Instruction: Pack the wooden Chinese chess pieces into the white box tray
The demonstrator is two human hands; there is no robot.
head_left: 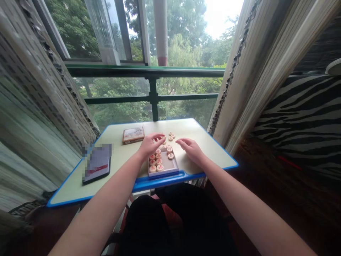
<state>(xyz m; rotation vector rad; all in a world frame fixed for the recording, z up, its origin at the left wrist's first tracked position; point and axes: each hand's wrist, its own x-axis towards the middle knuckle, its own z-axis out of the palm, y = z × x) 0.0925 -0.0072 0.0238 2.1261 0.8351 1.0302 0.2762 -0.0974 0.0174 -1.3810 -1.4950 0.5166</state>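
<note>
An open shallow box [168,164] rests at the near edge of the table. Xiangqi pieces with red characters [159,161] stand in rows along its left side, and a few more pieces [170,156] are at its upper right. My left hand [150,145] hovers over the far left of the box, thumb and fingers apart, partly hiding pieces behind it. To the right of the box is my right hand [190,147], its fingers stretched loosely inward and nothing visible in them. Beyond the box, loose xiangqi pieces [171,137] lie on the table between the hands.
A brown box lid [133,134] lies at the back left of the table [207,151], which has a blue rim. A tablet [97,165], partly blurred out, is at the left. Behind the table stand a green railing [186,73] and windows, with curtains [239,81] on both sides.
</note>
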